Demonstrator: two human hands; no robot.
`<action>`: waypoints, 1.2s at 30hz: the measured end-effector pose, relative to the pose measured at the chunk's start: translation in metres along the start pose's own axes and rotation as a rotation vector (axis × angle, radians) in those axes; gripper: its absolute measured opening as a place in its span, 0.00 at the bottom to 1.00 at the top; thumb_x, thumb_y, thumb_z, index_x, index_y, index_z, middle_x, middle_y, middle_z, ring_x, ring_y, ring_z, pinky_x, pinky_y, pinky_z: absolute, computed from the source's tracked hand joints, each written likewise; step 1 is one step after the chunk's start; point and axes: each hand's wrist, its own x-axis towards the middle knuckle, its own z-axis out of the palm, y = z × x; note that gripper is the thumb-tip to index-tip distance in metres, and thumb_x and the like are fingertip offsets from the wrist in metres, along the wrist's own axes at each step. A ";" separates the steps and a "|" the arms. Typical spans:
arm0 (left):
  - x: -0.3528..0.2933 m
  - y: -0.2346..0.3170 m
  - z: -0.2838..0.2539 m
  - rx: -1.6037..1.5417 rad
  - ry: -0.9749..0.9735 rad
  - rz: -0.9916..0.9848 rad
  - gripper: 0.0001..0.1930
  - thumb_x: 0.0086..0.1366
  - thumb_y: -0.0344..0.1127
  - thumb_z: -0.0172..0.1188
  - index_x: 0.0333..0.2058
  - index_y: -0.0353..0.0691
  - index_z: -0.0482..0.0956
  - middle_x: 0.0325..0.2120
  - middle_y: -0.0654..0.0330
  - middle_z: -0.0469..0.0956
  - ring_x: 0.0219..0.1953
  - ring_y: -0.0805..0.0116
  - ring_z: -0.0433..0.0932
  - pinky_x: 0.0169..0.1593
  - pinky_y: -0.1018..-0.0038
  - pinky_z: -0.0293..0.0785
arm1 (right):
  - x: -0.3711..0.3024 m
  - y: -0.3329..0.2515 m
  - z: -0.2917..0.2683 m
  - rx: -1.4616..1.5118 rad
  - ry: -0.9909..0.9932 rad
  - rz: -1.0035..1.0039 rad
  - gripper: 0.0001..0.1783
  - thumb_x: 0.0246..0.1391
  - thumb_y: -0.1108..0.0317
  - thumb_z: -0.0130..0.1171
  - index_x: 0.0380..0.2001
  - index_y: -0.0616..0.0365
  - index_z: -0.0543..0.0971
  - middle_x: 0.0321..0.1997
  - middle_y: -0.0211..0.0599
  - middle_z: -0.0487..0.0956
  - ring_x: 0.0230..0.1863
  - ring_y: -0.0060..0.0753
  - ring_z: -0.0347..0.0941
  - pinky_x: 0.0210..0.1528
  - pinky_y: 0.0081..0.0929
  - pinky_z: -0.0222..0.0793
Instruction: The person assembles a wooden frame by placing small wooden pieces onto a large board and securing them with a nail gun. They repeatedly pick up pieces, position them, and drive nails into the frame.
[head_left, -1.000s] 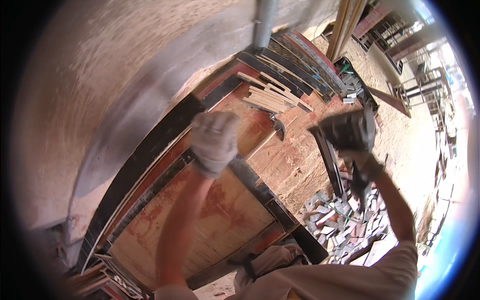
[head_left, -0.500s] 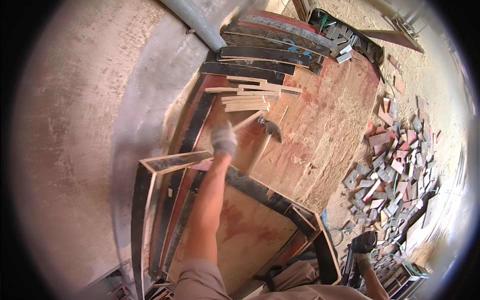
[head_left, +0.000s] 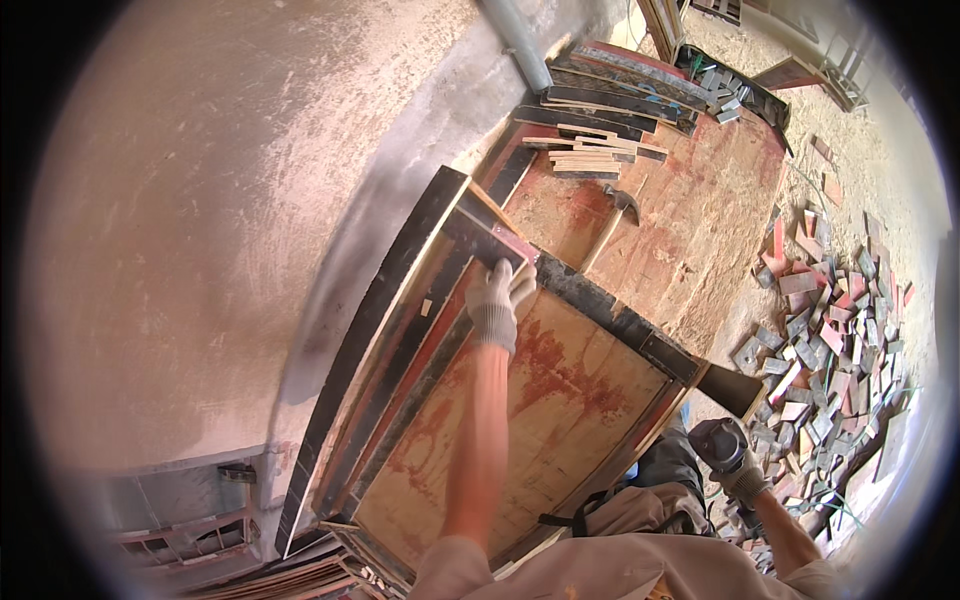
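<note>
My gloved left hand [head_left: 494, 303] is closed at the inner far corner of a box-like plywood frame [head_left: 620, 315]. Its fingers grip a short dark-faced plywood strip [head_left: 488, 242] with a pale edge, which lies across the frame's long side boards. A small pink-red patch [head_left: 515, 240] shows just beyond the fingertips. Low on the right, my gloved right hand [head_left: 742, 477] is wrapped round a black power tool [head_left: 718, 445] that looks like a nail gun; its lower part is partly hidden. Beyond the frame lies a claw hammer [head_left: 607, 238] with a wooden handle.
Several short plywood strips [head_left: 590, 160] are stacked on the reddish sheet. Curved dark boards [head_left: 600, 108] lie behind them. A concrete wall [head_left: 350, 200] rises at left, with a grey pipe [head_left: 518, 45]. Offcuts [head_left: 820, 340] cover the floor at right, and a black container [head_left: 735, 85] holds metal pieces.
My left hand has come back from beside the strip stack to the frame's corner with a strip. The right hand has raised the tool slightly nearer the frame. The view has shifted left.
</note>
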 end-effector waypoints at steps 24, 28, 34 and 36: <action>0.033 0.074 0.035 0.061 -0.132 0.055 0.16 0.72 0.41 0.66 0.48 0.33 0.80 0.38 0.53 0.85 0.33 0.63 0.84 0.35 0.71 0.80 | 0.280 -0.347 0.022 1.361 -0.506 0.034 0.13 0.57 0.68 0.63 0.42 0.64 0.83 0.21 0.30 0.72 0.20 0.27 0.70 0.24 0.28 0.68; 0.032 0.082 0.027 0.187 -0.161 0.046 0.19 0.72 0.42 0.65 0.52 0.32 0.78 0.40 0.51 0.84 0.34 0.64 0.83 0.36 0.71 0.79 | 0.335 -0.381 0.036 1.502 -0.564 -0.055 0.09 0.55 0.72 0.61 0.22 0.55 0.73 0.17 0.28 0.68 0.16 0.28 0.66 0.21 0.29 0.67; 0.035 0.086 0.019 0.265 -0.213 0.067 0.18 0.76 0.42 0.59 0.52 0.31 0.78 0.41 0.50 0.84 0.35 0.65 0.84 0.34 0.71 0.81 | 0.379 -0.429 0.058 1.680 -0.791 -0.181 0.18 0.56 0.73 0.63 0.15 0.48 0.71 0.15 0.24 0.66 0.16 0.23 0.65 0.22 0.27 0.67; 0.031 0.096 0.019 0.385 -0.192 0.029 0.18 0.76 0.43 0.61 0.50 0.31 0.80 0.38 0.51 0.85 0.33 0.65 0.85 0.32 0.71 0.82 | 0.384 -0.434 0.064 1.759 -0.829 -0.137 0.14 0.54 0.75 0.63 0.18 0.51 0.73 0.15 0.26 0.68 0.15 0.23 0.66 0.21 0.27 0.68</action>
